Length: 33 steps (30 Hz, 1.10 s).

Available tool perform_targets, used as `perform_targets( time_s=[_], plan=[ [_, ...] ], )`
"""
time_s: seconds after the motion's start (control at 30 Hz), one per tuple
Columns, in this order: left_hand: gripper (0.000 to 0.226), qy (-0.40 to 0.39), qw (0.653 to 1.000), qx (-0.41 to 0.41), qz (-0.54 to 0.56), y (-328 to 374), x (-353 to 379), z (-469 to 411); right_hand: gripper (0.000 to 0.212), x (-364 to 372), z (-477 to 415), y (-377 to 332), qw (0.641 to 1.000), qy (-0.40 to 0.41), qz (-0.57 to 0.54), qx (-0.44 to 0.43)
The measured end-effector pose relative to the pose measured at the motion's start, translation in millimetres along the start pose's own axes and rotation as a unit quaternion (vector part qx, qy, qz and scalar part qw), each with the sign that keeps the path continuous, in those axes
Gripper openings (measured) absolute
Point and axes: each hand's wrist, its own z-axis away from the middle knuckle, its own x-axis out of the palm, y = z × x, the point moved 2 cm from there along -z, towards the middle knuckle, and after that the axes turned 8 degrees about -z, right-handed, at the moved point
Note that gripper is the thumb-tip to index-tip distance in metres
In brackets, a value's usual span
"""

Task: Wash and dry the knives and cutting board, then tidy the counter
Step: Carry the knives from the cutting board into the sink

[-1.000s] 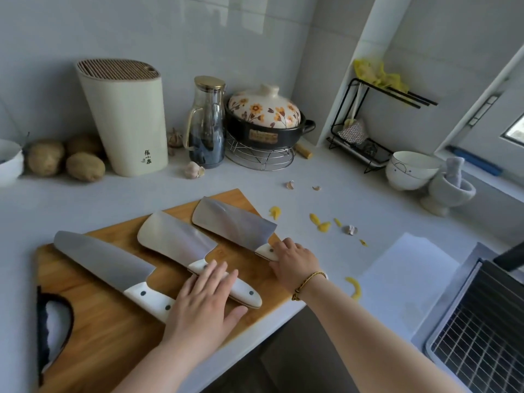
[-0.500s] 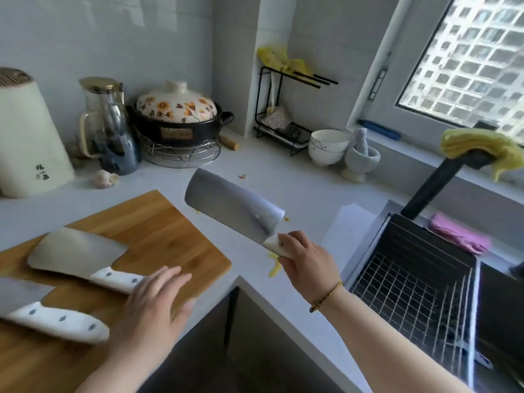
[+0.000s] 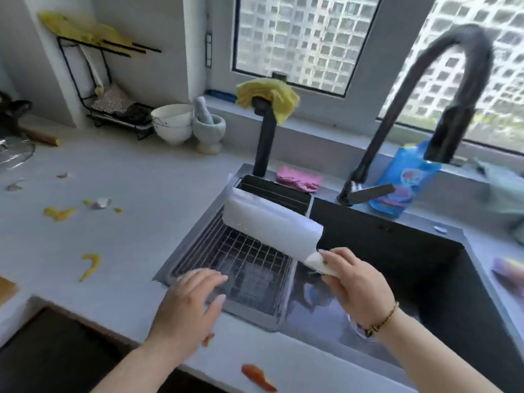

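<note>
Steel cleaver (image 3: 272, 225) gripped in right hand (image 3: 355, 285) over sink (image 3: 397, 251), left hand (image 3: 188, 307) empty, fingers spread

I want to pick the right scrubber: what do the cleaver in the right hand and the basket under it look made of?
Cleaver: blade looks like polished steel, glaring white in the window light; its handle looks like smooth white plastic or resin, mostly hidden in the right hand. Drain basket: thin bright metal wire in a grid, probably stainless steel.
</note>
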Motion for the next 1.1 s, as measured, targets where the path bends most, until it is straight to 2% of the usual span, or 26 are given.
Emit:
perform_targets(
  time_s=[0.23, 0.3, 0.37, 0.47, 0.53, 0.63, 0.7, 0.83, 0.87, 1.0, 1.1],
  plan=[
    [0.033, -0.001, 0.998, 0.067, 0.018, 78.7, 63.6, -41.6, 0.031, -29.4, 86.1, 93.6, 0.986, -0.050, 0.028, 0.158],
    [0.030, -0.018, 0.998, 0.064, 0.012, 90.9, 77.9, -52.0, 0.029, -28.6, 105.3, 114.5, 0.976, -0.065, 0.026, 0.206],
    [0.027, -0.010, 0.999, 0.048, 0.001, 100.6, 90.9, -62.8, 0.036, -22.5, 120.0, 132.8, 0.966, -0.088, 0.018, 0.241],
    [0.045, -0.095, 0.995, -0.012, -0.023, 111.1, 107.7, -77.1, 0.048, -9.6, 130.5, 155.6, 0.957, -0.135, 0.047, 0.252],
    [0.052, -0.127, 0.990, -0.036, -0.052, 109.6, 116.8, -78.4, 0.048, -2.6, 128.5, 165.5, 0.949, -0.174, 0.069, 0.255],
    [0.051, -0.117, 0.990, 0.011, -0.080, 106.4, 127.7, -78.4, 0.039, 19.5, 122.6, 178.1, 0.911, -0.268, 0.041, 0.312],
    [0.050, -0.120, 0.987, 0.017, -0.101, 101.2, 133.2, -77.0, 0.039, 37.7, 117.2, 182.9, 0.890, -0.329, 0.036, 0.314],
    [0.044, -0.059, 0.992, 0.026, -0.105, 99.3, 136.6, -74.6, 0.041, 71.5, 97.7, 184.1, 0.887, -0.375, 0.012, 0.268],
    [0.044, -0.066, 0.992, 0.022, -0.109, 97.8, 137.1, -74.8, 0.041, 80.4, 94.7, 184.7, 0.885, -0.388, 0.006, 0.259],
    [0.044, -0.075, 0.995, 0.003, -0.070, 96.9, 136.1, -74.1, 0.039, 113.5, 93.9, 190.3, 0.873, -0.417, -0.006, 0.252],
    [0.044, -0.087, 0.995, -0.006, -0.058, 96.4, 136.5, -73.5, 0.038, 129.1, 91.9, 196.3, 0.878, -0.414, -0.012, 0.238]
  ],
)
